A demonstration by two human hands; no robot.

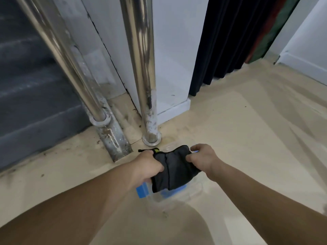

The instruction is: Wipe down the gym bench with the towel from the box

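A folded black towel point(174, 171) with a small yellow-green tag hangs between both my hands, low over the floor. My left hand point(146, 165) grips its left edge and my right hand point(203, 159) grips its right edge. Directly beneath the towel sits a clear plastic box point(192, 191) with blue handles point(141, 190), partly hidden by the towel. The gym bench is not in view.
Two shiny steel railing posts point(141, 68) rise from the beige floor just beyond the box, beside dark stairs point(26, 103) on the left. A white wall column point(173, 68) and a black curtain point(221, 41) stand behind. Beige floor point(256, 138) spreads to the right.
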